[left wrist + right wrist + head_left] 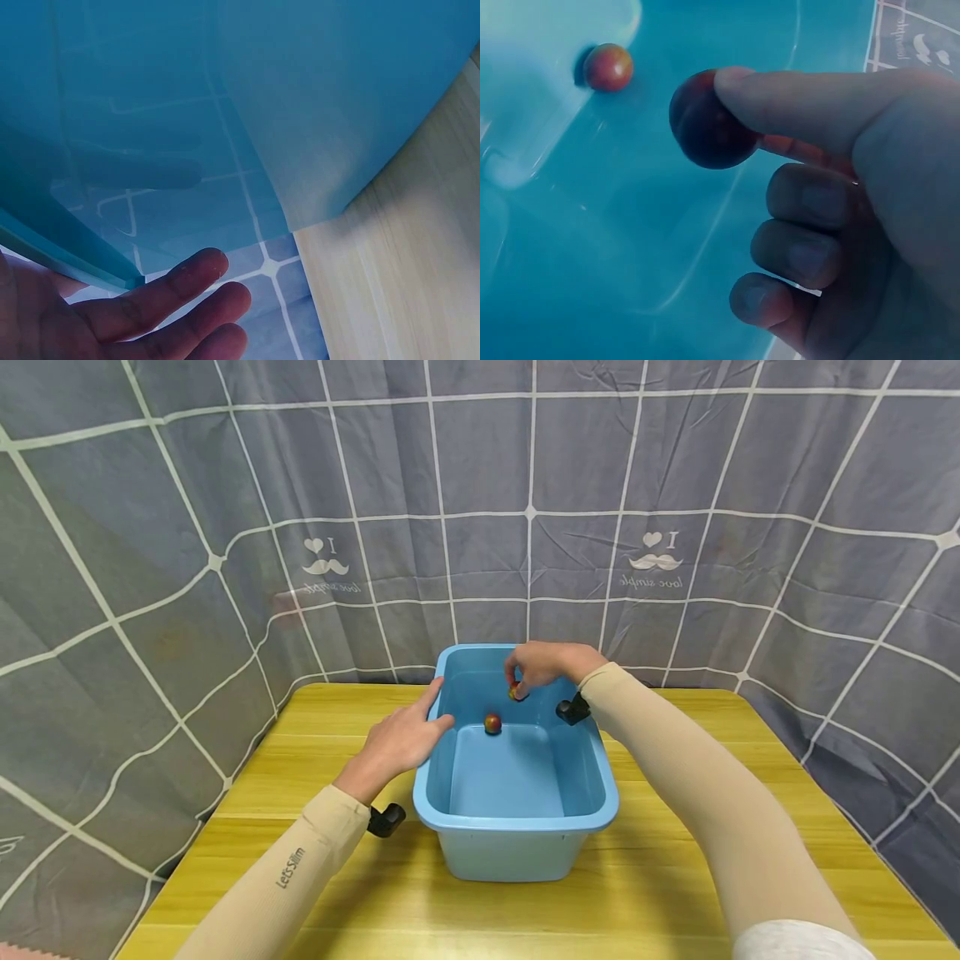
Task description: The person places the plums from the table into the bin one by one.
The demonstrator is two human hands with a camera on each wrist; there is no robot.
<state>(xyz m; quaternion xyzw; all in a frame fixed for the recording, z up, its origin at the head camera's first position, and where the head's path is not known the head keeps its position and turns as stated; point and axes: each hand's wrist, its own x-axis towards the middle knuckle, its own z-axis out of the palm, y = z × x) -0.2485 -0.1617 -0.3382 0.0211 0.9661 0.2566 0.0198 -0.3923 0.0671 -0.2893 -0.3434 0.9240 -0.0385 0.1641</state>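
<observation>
A light-blue plastic tub (517, 821) stands on the wooden table. Over its far right part, my right hand (546, 662) pinches a small plum-like fruit (709, 120) between thumb and index finger, above the tub's floor. The other fingers (799, 255) are curled in and hold nothing. A second red-and-yellow plum-like fruit (492, 723) lies inside the tub near the far end of its floor. My left hand (401, 737) rests at the left rim, thumb over the rim, with its straight fingers (180, 289) along the outside.
The yellowish wooden table (337, 893) extends around the tub on both sides. A grey curtain (480, 560) with white grid lines hangs behind and along the sides. Small black cameras sit at both wrists, the left one (386, 820) beside the tub.
</observation>
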